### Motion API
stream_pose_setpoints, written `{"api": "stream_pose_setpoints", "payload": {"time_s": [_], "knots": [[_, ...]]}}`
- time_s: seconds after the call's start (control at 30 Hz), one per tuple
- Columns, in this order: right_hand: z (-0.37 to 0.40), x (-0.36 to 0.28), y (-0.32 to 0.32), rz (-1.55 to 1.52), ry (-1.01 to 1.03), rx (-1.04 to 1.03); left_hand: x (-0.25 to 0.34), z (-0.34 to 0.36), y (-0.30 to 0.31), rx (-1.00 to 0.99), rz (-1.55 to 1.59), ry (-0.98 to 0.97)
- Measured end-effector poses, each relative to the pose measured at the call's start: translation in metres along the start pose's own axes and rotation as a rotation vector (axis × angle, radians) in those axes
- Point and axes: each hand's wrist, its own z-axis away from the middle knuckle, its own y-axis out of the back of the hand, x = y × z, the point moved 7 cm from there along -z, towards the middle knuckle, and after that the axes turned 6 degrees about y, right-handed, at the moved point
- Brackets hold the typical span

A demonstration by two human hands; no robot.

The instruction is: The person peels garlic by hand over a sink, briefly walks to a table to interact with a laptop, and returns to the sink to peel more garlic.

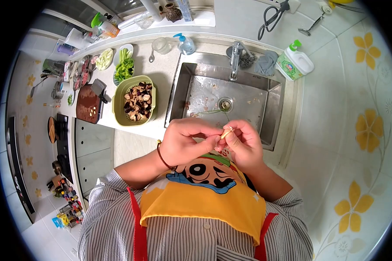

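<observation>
In front of my chest, at the near edge of the steel sink, both hands meet on a small pale garlic clove. Papery white skin shows at its upper tip. My left hand pinches the clove from the left between thumb and fingertips. From the other side my right hand grips it, thumb pressed against it. Fingers partly cover the clove. Wet scraps and a thin green strand lie in the sink around the drain.
Left of the sink, a green colander holds chopped dark-skinned pieces. Beyond it are a cutting board with a cleaver and pale cloves, and plates of cut greens. The faucet, soap bottle and detergent bottle stand behind the sink.
</observation>
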Motion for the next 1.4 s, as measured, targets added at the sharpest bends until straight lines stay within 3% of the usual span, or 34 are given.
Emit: {"api": "stream_pose_setpoints", "payload": {"time_s": [0.37, 0.63, 1.27, 1.4], "knots": [[0.001, -0.001, 0.001, 0.037, 0.035, -0.01, -0.012, 0.002, -0.002, 0.032, 0.046, 0.082], [0.001, -0.004, -0.001, 0.088, 0.086, -0.025, -0.024, 0.002, -0.007, -0.036, 0.402, 0.303], [0.0, -0.004, -0.001, 0.223, 0.12, -0.051, -0.033, 0.003, -0.006, 0.04, 0.31, 0.392], [-0.002, 0.006, 0.004, 0.06, -0.033, 0.025, -0.039, 0.003, -0.005, 0.067, 0.303, 0.401]]}}
